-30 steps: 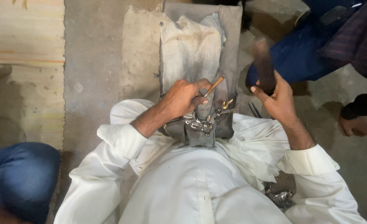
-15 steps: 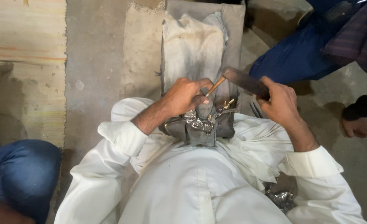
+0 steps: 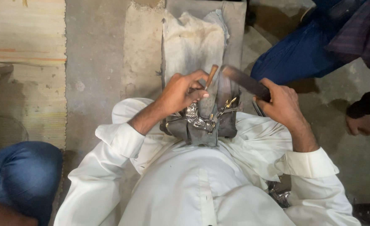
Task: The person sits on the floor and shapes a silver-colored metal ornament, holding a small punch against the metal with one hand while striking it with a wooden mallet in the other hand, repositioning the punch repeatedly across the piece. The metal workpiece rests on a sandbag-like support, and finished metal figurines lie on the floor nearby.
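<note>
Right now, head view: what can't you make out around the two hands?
- Tip of the wooden-handled tool: hidden by the left hand and the metal below.
- Dark flat bar in the right hand: motion-blurred, its kind unclear.
- Metal workpiece on the lap: parts too small and shiny to identify.
- Shiny metal pieces by the right elbow: mostly hidden by the sleeve.

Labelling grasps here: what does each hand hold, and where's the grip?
Left hand: thin brown-tipped tool, gripped low on its shaft. Right hand: dark flat bar, gripped at its near end.
</note>
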